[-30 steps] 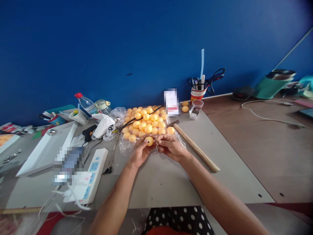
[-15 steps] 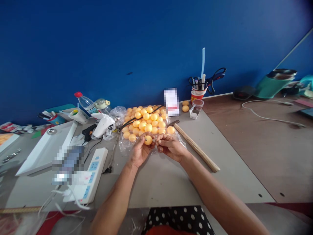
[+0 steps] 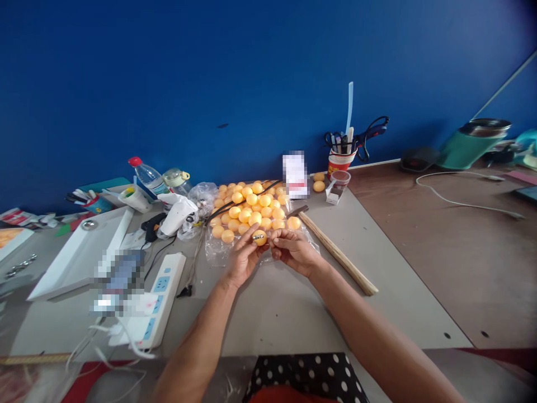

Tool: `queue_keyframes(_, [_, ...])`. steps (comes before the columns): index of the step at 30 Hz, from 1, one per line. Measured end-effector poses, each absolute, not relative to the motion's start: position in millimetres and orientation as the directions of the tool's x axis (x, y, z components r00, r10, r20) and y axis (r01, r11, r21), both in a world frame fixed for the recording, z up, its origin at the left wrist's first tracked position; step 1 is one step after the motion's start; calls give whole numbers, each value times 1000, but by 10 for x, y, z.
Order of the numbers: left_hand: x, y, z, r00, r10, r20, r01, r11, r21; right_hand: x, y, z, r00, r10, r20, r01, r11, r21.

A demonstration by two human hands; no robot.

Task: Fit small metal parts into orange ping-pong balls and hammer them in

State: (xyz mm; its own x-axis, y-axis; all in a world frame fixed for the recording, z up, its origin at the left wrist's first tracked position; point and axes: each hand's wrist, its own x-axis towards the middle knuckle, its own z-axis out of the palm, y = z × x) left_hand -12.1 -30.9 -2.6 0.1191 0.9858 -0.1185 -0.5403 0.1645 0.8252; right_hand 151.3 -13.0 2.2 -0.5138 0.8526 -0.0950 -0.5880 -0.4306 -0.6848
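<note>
My left hand (image 3: pixel 243 257) holds an orange ball (image 3: pixel 259 237) between thumb and fingers, just in front of a heap of orange balls (image 3: pixel 247 210) lying on a clear plastic bag. A small dark and silvery mark shows on the held ball. My right hand (image 3: pixel 293 249) is curled closed beside the ball, its fingertips pinched at the ball's right side. What the right fingers hold is too small to make out.
A wooden stick (image 3: pixel 338 254) lies right of my hands. A white power strip (image 3: pixel 157 296), a white glue gun (image 3: pixel 176 215), a white tray (image 3: pixel 79 252) and bottles (image 3: pixel 146 176) are at the left. A red cup of scissors and pens (image 3: pixel 339 159) stands by the blue wall.
The left hand has lifted and turned the ball slightly, its fingers opening more around it. The right hand stays pinched at the ball's side.
</note>
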Motion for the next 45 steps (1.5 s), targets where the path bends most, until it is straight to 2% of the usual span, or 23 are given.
queue_keyframes(17, [-110,-329,-75,64,998,-21,-301,40,953,1490,-107,-75,-490,858,-156,-569,-450,-688])
queue_keyframes(32, [-137,-321,-171,65,998,25,-262,-7,965,1479,-104,-99,-483,859,-168,-554,-449,-701])
queue_keyframes(45, [-128,-353,-127,52,999,15,-144,-8,990,1475,-106,-82,-475,860,-183,-547,-453,-704])
